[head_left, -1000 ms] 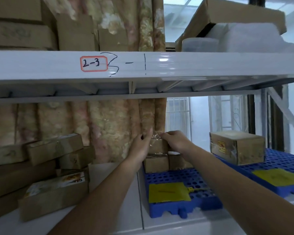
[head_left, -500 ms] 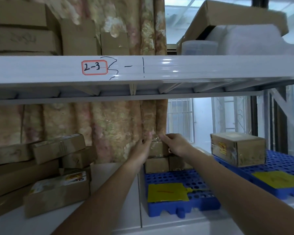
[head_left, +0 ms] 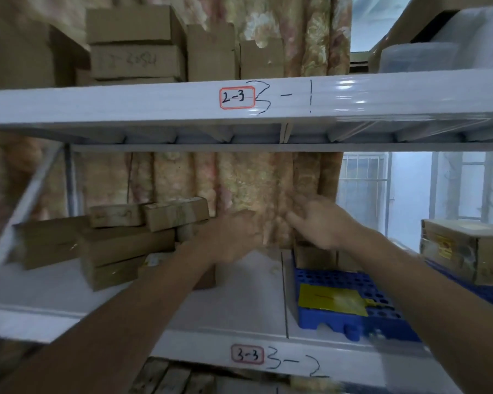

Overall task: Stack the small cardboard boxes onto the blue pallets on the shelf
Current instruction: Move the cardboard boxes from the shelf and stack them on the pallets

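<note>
A blue pallet (head_left: 382, 314) with a yellow card (head_left: 330, 300) on it lies on the white shelf (head_left: 239, 302), right of centre. At the pallet's back edge stand small cardboard boxes (head_left: 313, 258), partly hidden behind my right wrist. My right hand (head_left: 318, 223) hovers above them with fingers spread and nothing in it. My left hand (head_left: 234, 237) is blurred, left of the pallet and over the bare shelf, and holds nothing. A loose pile of small cardboard boxes (head_left: 125, 243) lies at the shelf's left.
A larger taped box (head_left: 464, 251) sits on a second blue pallet (head_left: 484, 294) at the far right. A flowered curtain (head_left: 239, 183) hangs behind the shelf. The upper shelf beam (head_left: 154, 100) crosses overhead with more boxes (head_left: 134, 44) on it.
Both hands have let go of the small box on the pallet's back stack and drawn away. The left hand has swung left towards the pile, and the view has shifted left and down.
</note>
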